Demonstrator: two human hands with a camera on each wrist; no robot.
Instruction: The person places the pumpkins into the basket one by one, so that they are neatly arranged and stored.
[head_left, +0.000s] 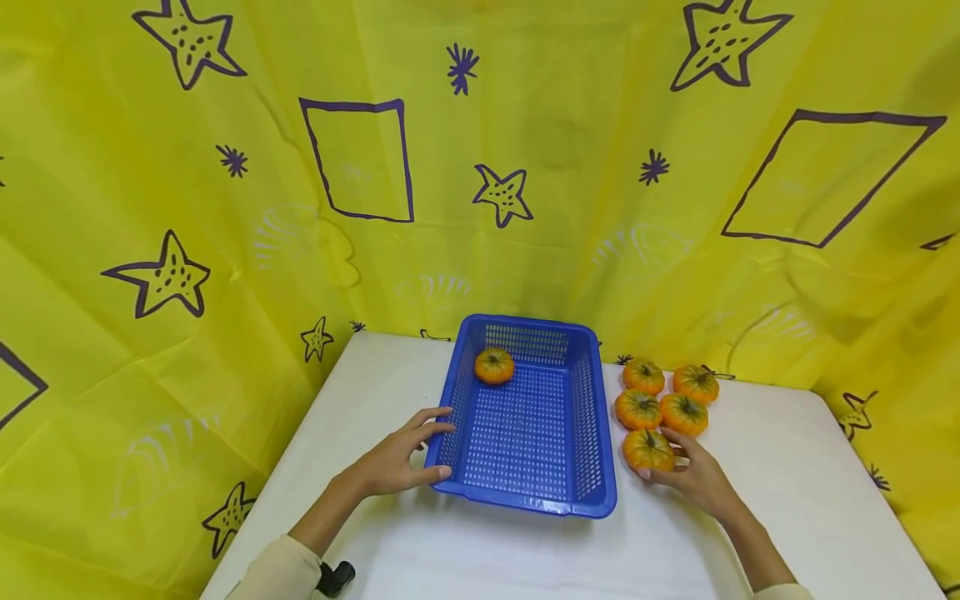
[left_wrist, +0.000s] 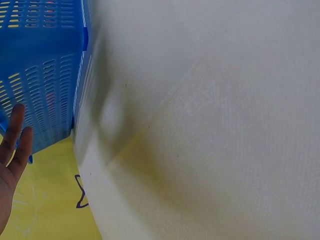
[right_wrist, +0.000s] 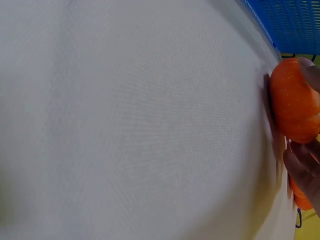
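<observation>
A blue plastic basket (head_left: 517, 417) stands on the white table with one small orange pumpkin (head_left: 494, 366) in its far left corner. My left hand (head_left: 401, 458) is at the basket's left side, its fingers spread and fairly straight at the rim; in the left wrist view the fingers (left_wrist: 19, 145) lie by the slotted wall. My right hand (head_left: 697, 479) holds the nearest pumpkin (head_left: 648, 451) to the right of the basket, thumb on one side and fingers on the other. In the right wrist view this pumpkin (right_wrist: 295, 102) sits low at the tabletop.
Several more pumpkins (head_left: 684, 414) sit clustered just beyond the right hand, close to the basket's right wall. A yellow patterned curtain (head_left: 570, 150) hangs behind and beside the white table (head_left: 795, 467). A small black object (head_left: 337, 577) shows by the left sleeve.
</observation>
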